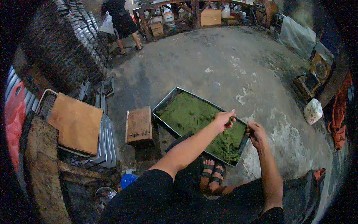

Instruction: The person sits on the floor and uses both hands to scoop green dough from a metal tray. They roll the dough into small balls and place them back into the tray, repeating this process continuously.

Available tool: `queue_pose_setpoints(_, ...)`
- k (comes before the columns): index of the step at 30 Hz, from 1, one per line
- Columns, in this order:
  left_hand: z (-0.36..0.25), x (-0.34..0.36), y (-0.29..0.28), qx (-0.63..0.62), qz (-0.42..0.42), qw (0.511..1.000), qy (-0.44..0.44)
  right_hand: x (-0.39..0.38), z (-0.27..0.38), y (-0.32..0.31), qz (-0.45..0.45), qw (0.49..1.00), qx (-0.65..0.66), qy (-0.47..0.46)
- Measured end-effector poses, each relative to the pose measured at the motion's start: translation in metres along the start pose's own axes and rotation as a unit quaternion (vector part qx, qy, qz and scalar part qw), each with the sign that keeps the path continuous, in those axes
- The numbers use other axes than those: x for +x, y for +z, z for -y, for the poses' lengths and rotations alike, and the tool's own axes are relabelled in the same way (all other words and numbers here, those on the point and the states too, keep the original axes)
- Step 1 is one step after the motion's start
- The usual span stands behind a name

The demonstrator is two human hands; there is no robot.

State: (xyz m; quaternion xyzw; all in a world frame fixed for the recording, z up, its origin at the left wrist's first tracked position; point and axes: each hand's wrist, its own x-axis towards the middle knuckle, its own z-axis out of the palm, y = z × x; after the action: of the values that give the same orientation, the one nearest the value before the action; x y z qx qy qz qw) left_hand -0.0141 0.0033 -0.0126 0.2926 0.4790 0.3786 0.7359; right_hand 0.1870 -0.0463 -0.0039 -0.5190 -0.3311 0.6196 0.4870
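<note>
A rectangular metal tray [167, 126] of moist-looking green powder or paste [190, 112] sits at a slant in front of me. The green stuff is smooth at the far left and lumpy at the near right. Over the tray's right part is my left hand [225, 120], fingers curled in with the thumb side up; whatever it may hold is hidden. My right hand [256, 133] is beside the tray's right rim, thumb and fingers pinched together. I cannot tell whether it grips the rim or something small.
A small wooden stool [138, 125] stands left of the tray. Further left, a brown board [76, 121] lies above metal sheets [107, 143]. My sandalled feet [213, 173] are close to the near rim. Another person [121, 22] walks at the far left. A white bag [313, 112] rests at right.
</note>
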Motion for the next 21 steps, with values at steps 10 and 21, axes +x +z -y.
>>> queue_pose_setpoints(10, -0.012, -0.009, 0.007, -0.041, -0.048, 0.998, 0.01, -0.012, 0.016, 0.013, -0.12, 0.982, -0.136, -0.055)
queue_pose_setpoints(21, -0.001, 0.008, -0.011, -0.045, 0.032, 0.997, -0.044, -0.023, 0.026, 0.007, 0.028, 0.994, 0.096, 0.046)
